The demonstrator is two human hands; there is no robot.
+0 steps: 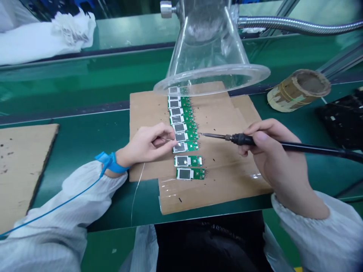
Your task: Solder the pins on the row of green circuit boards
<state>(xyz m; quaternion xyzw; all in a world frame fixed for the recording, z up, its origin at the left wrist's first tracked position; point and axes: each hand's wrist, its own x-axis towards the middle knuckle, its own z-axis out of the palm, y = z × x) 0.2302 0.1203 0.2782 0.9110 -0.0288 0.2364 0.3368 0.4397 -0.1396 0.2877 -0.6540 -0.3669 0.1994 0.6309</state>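
Observation:
Several small green circuit boards [192, 161], each with a grey screen, lie in a column on brown cardboard [218, 166]. My right hand [276, 158] grips a soldering iron [244, 139] by its black handle. The iron's thin tip points left, close to the right end of a board [185, 136] in the column. My left hand [151, 143] is closed in a pinch at the left edge of the boards, with thin solder wire [137, 187] between its fingers. The wire's loose length hangs down past the cardboard. Around the left wrist is a blue strap [110, 162] with a cord.
A clear fume hood [212, 56] on a flexible metal tube [297, 25] hangs over the far boards. At the right stand a brown cardboard tube [299, 90] and a black object [343, 117]. Another cardboard sheet [25, 166] lies left; a white cloth [48, 37] lies behind.

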